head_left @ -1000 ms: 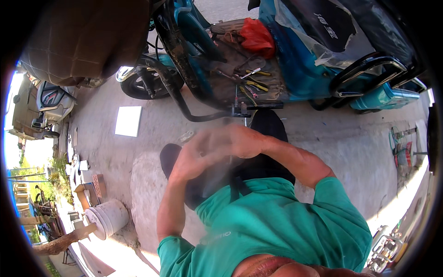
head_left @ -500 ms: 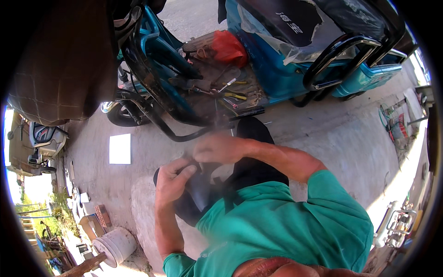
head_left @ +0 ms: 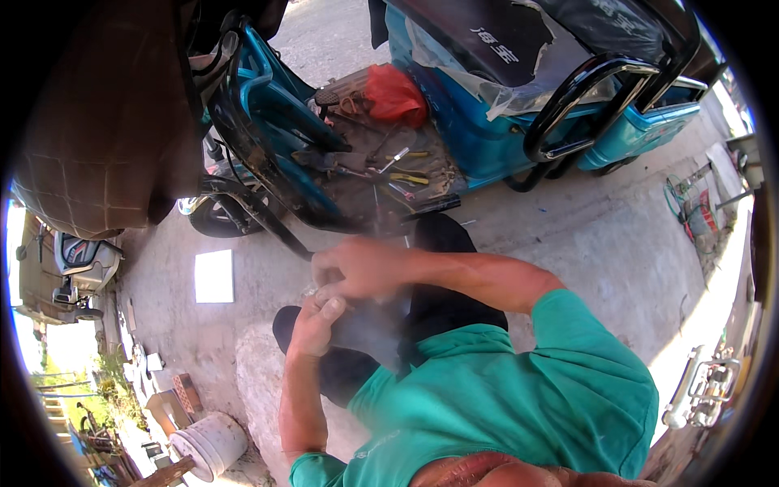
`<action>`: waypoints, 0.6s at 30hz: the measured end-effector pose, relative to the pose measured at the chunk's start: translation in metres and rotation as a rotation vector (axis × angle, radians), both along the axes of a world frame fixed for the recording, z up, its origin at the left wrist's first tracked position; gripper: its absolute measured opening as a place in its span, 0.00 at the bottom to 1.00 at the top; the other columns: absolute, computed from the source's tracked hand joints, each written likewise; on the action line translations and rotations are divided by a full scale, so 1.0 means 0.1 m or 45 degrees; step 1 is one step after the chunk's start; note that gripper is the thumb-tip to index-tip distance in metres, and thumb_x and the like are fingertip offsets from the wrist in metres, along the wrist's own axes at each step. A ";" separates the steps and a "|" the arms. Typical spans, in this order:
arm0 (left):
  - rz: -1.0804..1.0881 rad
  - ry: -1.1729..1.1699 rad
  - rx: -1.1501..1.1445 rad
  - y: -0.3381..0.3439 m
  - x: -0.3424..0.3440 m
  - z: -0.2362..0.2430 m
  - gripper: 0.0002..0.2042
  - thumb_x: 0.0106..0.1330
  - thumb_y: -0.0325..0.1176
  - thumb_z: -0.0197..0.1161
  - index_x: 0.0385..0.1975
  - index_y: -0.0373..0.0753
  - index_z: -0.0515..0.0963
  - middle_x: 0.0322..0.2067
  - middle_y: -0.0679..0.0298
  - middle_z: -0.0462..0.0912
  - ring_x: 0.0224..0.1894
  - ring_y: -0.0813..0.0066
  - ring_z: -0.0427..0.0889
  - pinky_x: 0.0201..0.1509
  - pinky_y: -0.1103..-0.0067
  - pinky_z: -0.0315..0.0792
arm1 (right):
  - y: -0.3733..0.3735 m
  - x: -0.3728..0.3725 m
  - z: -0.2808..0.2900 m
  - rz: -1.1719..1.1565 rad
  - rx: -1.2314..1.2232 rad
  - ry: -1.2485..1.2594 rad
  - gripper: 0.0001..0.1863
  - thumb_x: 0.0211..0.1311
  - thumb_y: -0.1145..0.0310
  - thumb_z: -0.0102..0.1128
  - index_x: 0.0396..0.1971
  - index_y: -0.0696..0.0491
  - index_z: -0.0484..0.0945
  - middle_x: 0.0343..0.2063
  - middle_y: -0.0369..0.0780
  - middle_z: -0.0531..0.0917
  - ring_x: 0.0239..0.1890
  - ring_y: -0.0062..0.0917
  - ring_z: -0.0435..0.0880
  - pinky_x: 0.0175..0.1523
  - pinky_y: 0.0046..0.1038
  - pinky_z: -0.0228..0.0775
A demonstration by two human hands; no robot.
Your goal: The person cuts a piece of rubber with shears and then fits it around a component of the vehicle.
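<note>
My left hand (head_left: pixel 312 327) is raised over my left knee, its thumb bent against the curled fingers. Right above it, my right hand (head_left: pixel 357 269) reaches across from the right, fingers curled down until they meet the left fingertips. Whatever the two hands grip between them is hidden, and a hazy smear blurs this spot. Beyond my hands stands a blue three-wheeled vehicle (head_left: pixel 466 140). Tools lie on its footboard (head_left: pixel 446 169), among them yellow-handled pliers (head_left: pixel 408 178) and a shiny metal tool (head_left: pixel 394 159).
A red plastic bag (head_left: pixel 395 95) sits on the footboard's far side. Brown quilted cloth (head_left: pixel 97 122) hangs at upper left. On the concrete lie a white square (head_left: pixel 213 277), a brick (head_left: pixel 187 393) and a white bucket (head_left: pixel 213 445). A metal frame (head_left: pixel 702 388) stands at far right.
My right hand has moved left and slightly down, now covering part of my left hand's fingertips. The left hand has shifted slightly down and right. The whole view has tilted a little.
</note>
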State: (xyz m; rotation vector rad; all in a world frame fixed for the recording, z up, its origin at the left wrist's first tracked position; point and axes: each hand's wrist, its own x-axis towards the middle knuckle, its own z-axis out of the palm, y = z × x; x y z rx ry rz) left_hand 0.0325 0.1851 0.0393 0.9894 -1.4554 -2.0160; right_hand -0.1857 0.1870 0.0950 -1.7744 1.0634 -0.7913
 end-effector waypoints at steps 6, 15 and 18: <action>0.403 0.571 0.370 0.01 0.33 -0.41 0.21 0.65 0.38 0.57 0.54 0.30 0.73 0.48 0.52 0.79 0.50 0.61 0.81 0.56 0.66 0.76 | -0.13 0.18 -0.10 -0.291 -0.121 -0.130 0.16 0.58 0.65 0.67 0.42 0.58 0.81 0.37 0.44 0.85 0.42 0.31 0.86 0.49 0.32 0.76; 0.739 1.372 0.354 0.17 0.47 0.12 0.18 0.61 0.32 0.63 0.51 0.38 0.75 0.48 0.56 0.81 0.52 0.61 0.81 0.63 0.62 0.71 | -0.19 -0.07 -0.74 -0.386 0.253 -0.510 0.07 0.66 0.72 0.60 0.41 0.59 0.78 0.35 0.36 0.83 0.39 0.19 0.82 0.48 0.22 0.72; 0.771 1.371 0.386 0.16 0.48 -0.13 0.18 0.62 0.30 0.61 0.53 0.39 0.74 0.50 0.57 0.80 0.55 0.62 0.79 0.63 0.61 0.70 | -0.16 -0.07 -0.89 -0.232 0.260 -0.396 0.10 0.66 0.69 0.61 0.40 0.60 0.78 0.35 0.37 0.83 0.40 0.20 0.82 0.48 0.24 0.72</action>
